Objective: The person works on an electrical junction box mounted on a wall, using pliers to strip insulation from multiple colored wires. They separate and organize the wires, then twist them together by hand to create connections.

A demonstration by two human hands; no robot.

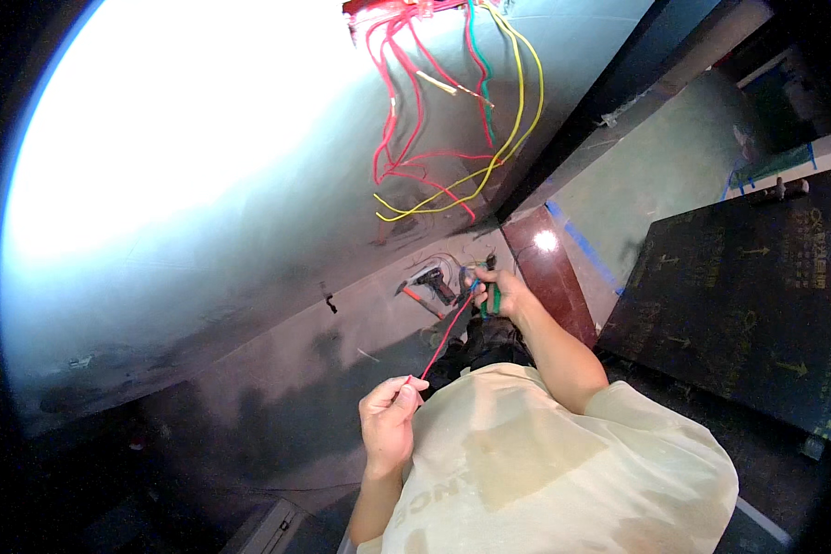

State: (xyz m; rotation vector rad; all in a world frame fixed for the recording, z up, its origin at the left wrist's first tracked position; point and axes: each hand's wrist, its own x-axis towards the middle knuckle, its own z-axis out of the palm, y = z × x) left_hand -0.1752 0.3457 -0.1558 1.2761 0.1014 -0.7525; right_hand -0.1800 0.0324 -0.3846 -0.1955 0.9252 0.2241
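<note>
A single red wire (446, 342) runs in a nearly straight line between my two hands. My left hand (390, 420), low in front of my shirt, pinches its near end between thumb and fingers. Farther off and to the right, my right hand (511, 298) is closed round a pair of green-handled pliers (496, 297). The wire's far end reaches a blue part beside those fingers; the jaws are too small and shaded to make out. Above, from a red box (379, 13) in the wall, hang several loose red wires (419, 102), yellow wires (523, 83) and a green wire (485, 65).
On the floor beyond my hands lie a power drill (437, 284), an orange-handled tool (423, 302) and thin dark cables. A dark red threshold (554, 268) and a doorway are to the right. A black-covered panel (739, 295) stands at the far right.
</note>
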